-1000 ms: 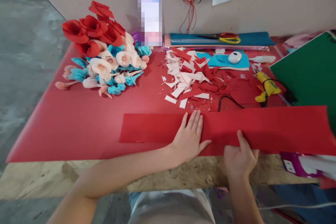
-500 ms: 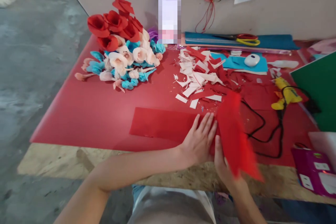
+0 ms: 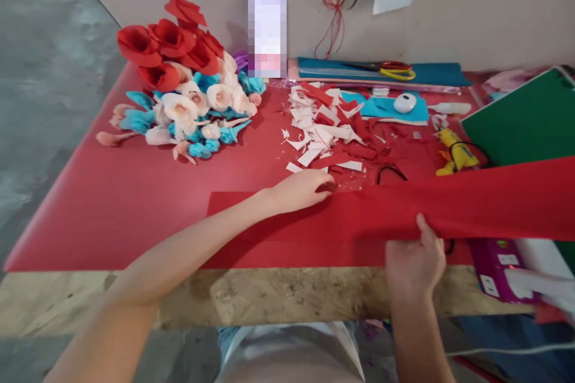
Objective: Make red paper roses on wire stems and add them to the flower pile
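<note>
A long strip of red paper (image 3: 498, 200) stretches from the middle of the red table cover (image 3: 112, 209) out past the right side of the view. My right hand (image 3: 415, 260) grips its lower edge, thumb on top and fingers hidden underneath. At the strip's upper edge, near its left part, is my left hand (image 3: 305, 188), its fingers curled with a gap between thumb and fingertips; nothing shows in it. White and red paper scraps (image 3: 318, 125) lie just beyond the left hand.
Paper flowers (image 3: 179, 90) are heaped at the back left, beside an upright phone (image 3: 267, 30). Scissors (image 3: 395, 70) rest on blue paper at the back. A yellow glue gun (image 3: 456, 152), green board (image 3: 516, 116) and purple power strip (image 3: 498, 269) are right.
The red paper has been unfolded and drawn out to the right by my right hand. My left hand has lifted from its flat press and moved up and left. The view has shifted right.
</note>
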A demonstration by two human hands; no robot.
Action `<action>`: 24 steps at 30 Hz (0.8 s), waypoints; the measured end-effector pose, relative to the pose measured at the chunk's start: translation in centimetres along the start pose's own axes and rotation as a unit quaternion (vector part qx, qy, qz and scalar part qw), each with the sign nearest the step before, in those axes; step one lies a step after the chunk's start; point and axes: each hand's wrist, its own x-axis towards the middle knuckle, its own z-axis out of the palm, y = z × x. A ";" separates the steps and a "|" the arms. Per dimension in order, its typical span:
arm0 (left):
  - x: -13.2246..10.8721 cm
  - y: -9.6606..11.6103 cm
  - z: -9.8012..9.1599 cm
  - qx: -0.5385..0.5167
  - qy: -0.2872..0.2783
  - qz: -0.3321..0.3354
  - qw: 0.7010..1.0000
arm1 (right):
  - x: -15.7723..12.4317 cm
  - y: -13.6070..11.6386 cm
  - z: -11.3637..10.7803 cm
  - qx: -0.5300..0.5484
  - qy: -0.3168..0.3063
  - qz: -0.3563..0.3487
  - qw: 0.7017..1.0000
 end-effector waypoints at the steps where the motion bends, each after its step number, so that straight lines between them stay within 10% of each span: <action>1: 0.2 0.1 -0.3 -0.008 -0.018 -0.001 1.000 | 0.4 0.2 -0.1 0.028 0.027 -0.003 0.999; 13: -1.3 -0.9 -2.1 -0.175 -0.221 -0.087 0.956 | 2.4 -0.6 -1.0 0.173 0.082 0.061 0.980; 24: -2.4 -2.1 -1.7 -0.299 -0.262 -0.122 0.910 | 4.6 1.6 -1.4 0.179 0.072 0.154 0.969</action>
